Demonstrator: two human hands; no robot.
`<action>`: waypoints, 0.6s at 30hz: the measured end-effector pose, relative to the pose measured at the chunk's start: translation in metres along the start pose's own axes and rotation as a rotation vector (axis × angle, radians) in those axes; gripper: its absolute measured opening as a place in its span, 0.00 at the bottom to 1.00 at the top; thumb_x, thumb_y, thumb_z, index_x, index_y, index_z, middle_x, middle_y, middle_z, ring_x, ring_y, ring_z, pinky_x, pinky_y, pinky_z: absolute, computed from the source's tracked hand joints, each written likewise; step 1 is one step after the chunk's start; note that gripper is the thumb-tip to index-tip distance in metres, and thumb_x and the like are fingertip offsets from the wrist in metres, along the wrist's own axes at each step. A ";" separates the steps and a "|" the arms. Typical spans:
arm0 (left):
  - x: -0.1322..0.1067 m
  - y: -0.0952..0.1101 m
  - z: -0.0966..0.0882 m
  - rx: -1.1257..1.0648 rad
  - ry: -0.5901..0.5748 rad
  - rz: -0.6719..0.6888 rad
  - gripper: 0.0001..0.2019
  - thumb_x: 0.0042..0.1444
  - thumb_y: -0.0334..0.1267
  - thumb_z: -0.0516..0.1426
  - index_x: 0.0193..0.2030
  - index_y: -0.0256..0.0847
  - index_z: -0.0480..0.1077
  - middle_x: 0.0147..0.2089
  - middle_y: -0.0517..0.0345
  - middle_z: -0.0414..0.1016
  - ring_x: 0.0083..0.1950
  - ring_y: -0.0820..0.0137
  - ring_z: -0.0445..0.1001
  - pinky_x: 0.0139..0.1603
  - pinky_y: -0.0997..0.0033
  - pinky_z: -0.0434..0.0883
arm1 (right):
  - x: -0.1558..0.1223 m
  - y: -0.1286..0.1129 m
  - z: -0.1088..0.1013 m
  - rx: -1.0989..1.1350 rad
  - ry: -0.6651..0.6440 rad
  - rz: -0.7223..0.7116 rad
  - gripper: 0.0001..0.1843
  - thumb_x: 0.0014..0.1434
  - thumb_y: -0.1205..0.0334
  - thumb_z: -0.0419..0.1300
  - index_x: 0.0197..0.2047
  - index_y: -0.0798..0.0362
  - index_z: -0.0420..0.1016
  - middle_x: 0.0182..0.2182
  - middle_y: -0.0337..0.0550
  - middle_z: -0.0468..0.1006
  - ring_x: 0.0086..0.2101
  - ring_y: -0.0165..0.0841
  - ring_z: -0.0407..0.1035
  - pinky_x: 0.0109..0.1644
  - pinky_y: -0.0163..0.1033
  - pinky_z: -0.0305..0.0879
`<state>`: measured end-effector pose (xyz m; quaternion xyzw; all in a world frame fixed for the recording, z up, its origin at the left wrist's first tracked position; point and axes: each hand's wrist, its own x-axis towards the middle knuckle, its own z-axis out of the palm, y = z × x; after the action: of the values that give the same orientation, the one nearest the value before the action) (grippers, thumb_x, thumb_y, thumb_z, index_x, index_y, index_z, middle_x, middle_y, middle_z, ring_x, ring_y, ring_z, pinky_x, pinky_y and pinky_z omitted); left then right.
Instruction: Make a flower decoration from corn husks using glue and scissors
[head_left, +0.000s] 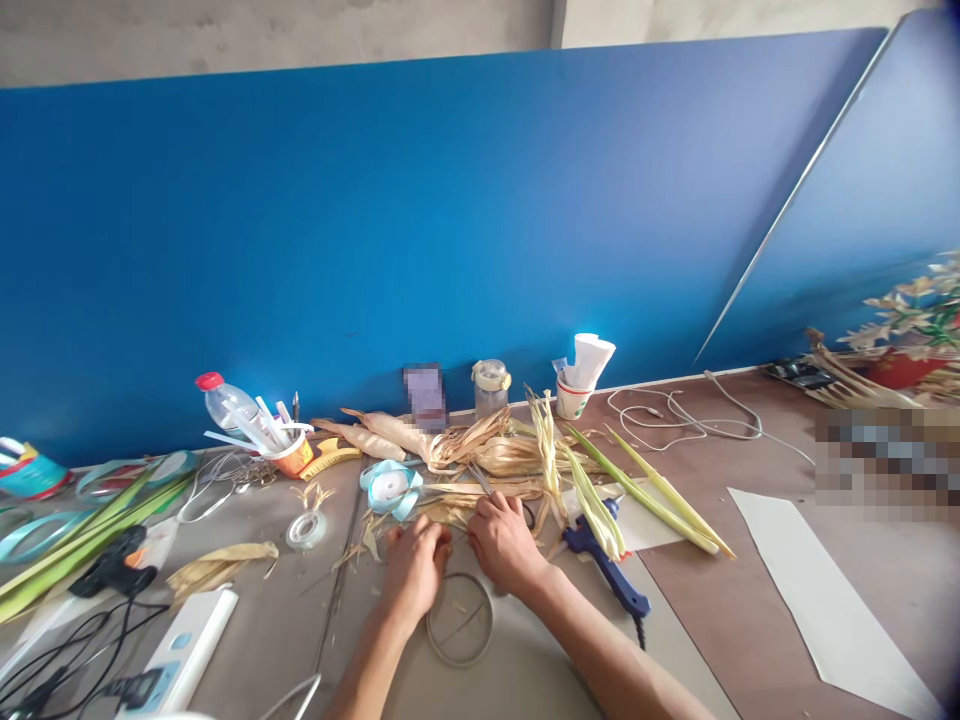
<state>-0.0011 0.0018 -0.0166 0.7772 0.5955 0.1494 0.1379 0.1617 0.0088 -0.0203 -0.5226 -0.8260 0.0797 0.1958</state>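
Observation:
My left hand [417, 566] is over the table with its fingers curled; whatever it may pinch is hidden. Facing it, my right hand [504, 540] also has bent, closed fingers, and their tips are hard to make out. Below and between both hands lies a thin round hoop [491, 625]. Just beyond my right hand is a pile of dry corn husks [495, 455]. A dark loop [530, 516] shows beside that hand, perhaps a scissors handle. To its right rests a blue glue gun [615, 578], close to pale green husk strips [596, 510].
A roll of light blue ribbon [391, 488] and a tape roll [306, 530] lie left of the husks. Further left are a power strip [187, 645] and black cables. Cups [574, 400], a jar [491, 388] and a bottle [229, 405] stand along the blue partition [375, 220].

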 end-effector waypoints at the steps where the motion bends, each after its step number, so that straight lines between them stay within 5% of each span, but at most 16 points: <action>1: 0.000 0.000 0.000 0.024 -0.002 0.011 0.09 0.52 0.28 0.50 0.34 0.40 0.71 0.38 0.52 0.74 0.42 0.61 0.71 0.45 0.58 0.55 | 0.000 0.000 0.001 0.032 0.013 0.000 0.06 0.54 0.67 0.56 0.27 0.54 0.72 0.32 0.47 0.72 0.39 0.38 0.60 0.42 0.42 0.51; 4: 0.001 0.001 0.000 0.076 -0.022 0.026 0.10 0.54 0.29 0.48 0.32 0.40 0.70 0.37 0.51 0.73 0.41 0.62 0.70 0.44 0.59 0.54 | 0.001 0.004 -0.001 0.275 0.118 0.068 0.07 0.53 0.69 0.54 0.26 0.53 0.71 0.31 0.43 0.72 0.37 0.36 0.61 0.43 0.42 0.52; 11: 0.000 -0.001 0.003 0.099 -0.020 0.009 0.12 0.56 0.28 0.45 0.30 0.40 0.69 0.34 0.53 0.73 0.38 0.64 0.70 0.42 0.61 0.54 | 0.006 0.019 -0.019 1.367 0.270 0.249 0.07 0.53 0.58 0.57 0.28 0.52 0.68 0.29 0.40 0.72 0.32 0.32 0.64 0.39 0.37 0.58; 15: -0.001 -0.007 0.004 0.074 0.047 0.011 0.11 0.56 0.30 0.45 0.30 0.40 0.67 0.34 0.53 0.73 0.37 0.64 0.70 0.41 0.62 0.54 | 0.007 0.021 -0.023 1.562 0.362 0.296 0.06 0.49 0.60 0.61 0.28 0.52 0.68 0.23 0.36 0.70 0.27 0.29 0.63 0.35 0.34 0.58; 18: 0.000 -0.012 0.004 -0.009 0.114 -0.006 0.10 0.56 0.30 0.45 0.30 0.40 0.66 0.29 0.56 0.72 0.33 0.65 0.69 0.41 0.63 0.55 | 0.008 0.025 -0.025 1.489 0.365 0.342 0.09 0.49 0.58 0.61 0.34 0.51 0.69 0.21 0.34 0.69 0.24 0.28 0.61 0.31 0.33 0.57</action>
<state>-0.0099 0.0047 -0.0247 0.7649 0.6041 0.1959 0.1079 0.1897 0.0246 -0.0040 -0.3785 -0.4180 0.5541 0.6123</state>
